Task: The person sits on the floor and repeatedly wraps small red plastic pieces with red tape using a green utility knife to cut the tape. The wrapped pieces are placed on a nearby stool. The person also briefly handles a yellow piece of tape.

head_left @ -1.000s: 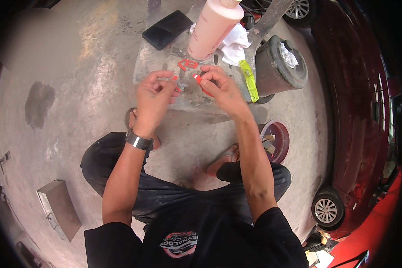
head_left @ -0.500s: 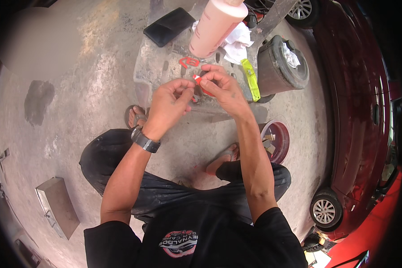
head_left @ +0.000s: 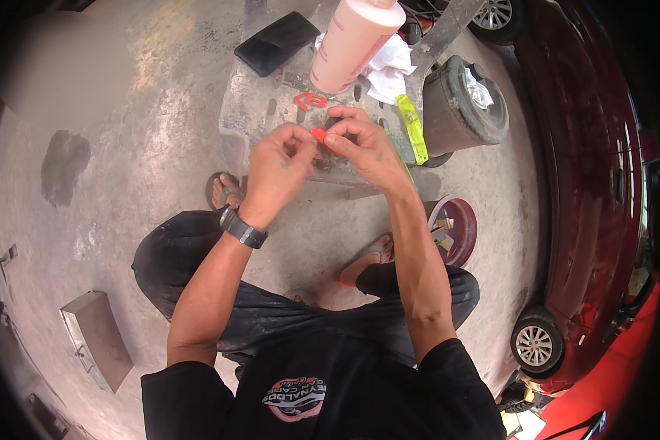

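One small red piece [head_left: 319,136] is pinched in my right hand [head_left: 364,150], over the gray tabletop [head_left: 251,111]. My left hand [head_left: 281,163] is curled close by it, but I cannot tell if it grips anything. Another red piece [head_left: 316,101] lies near the big pink bottle [head_left: 353,50].

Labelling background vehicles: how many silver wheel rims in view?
2: the upper rim near the top edge, the lower rim at lower right, both along the maroon car. Others may be hidden.
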`<state>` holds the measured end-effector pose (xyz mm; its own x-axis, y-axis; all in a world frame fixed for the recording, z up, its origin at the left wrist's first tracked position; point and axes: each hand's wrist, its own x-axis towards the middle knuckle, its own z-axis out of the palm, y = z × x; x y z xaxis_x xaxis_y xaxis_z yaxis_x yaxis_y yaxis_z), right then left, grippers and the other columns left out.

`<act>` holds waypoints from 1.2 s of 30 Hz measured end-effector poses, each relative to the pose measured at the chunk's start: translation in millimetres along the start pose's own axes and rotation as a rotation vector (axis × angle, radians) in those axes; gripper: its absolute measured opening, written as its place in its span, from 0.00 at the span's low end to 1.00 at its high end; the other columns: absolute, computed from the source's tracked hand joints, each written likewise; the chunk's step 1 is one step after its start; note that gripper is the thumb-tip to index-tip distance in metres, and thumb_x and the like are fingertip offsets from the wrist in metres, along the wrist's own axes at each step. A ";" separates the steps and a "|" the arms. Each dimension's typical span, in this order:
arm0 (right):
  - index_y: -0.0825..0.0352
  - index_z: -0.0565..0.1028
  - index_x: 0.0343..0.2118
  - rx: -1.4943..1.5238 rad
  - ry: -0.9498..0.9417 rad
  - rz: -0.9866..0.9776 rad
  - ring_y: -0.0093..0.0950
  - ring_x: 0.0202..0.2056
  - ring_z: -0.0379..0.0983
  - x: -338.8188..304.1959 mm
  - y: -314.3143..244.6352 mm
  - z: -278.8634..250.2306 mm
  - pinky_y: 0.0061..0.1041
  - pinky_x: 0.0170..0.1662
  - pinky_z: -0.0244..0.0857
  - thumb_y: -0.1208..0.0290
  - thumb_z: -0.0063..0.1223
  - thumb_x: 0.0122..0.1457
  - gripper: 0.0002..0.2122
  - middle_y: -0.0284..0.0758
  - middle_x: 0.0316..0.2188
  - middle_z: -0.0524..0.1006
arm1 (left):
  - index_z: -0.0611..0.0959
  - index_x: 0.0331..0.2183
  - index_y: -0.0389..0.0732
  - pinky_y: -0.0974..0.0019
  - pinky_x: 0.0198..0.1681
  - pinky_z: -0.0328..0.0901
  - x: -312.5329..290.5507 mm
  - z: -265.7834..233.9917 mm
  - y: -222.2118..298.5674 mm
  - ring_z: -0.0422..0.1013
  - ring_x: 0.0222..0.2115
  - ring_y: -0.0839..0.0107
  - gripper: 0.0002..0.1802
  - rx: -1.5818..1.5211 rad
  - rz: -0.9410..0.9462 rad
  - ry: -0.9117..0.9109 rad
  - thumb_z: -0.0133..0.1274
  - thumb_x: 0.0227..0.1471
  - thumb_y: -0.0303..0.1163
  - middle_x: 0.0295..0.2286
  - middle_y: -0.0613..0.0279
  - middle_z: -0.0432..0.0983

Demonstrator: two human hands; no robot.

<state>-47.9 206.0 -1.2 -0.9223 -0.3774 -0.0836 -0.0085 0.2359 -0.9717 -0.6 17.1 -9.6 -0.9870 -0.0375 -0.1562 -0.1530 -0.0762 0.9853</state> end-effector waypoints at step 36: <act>0.68 0.80 0.35 -0.220 0.124 -0.134 0.30 0.52 0.70 -3.0 7.9 17.7 0.31 0.52 0.66 0.67 0.61 0.62 0.08 0.39 0.56 0.66 | 0.82 0.46 0.25 0.71 0.40 0.77 6.5 -17.3 6.2 0.81 0.36 0.72 0.13 -0.063 -0.003 0.002 0.53 0.62 0.22 0.37 0.53 0.84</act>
<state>-38.4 193.2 -12.5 -0.9473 -0.3094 0.0828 -0.2045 0.3853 -0.8998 -7.1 -0.8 -5.7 -0.9864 -0.0388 -0.1594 -0.1527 -0.1386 0.9785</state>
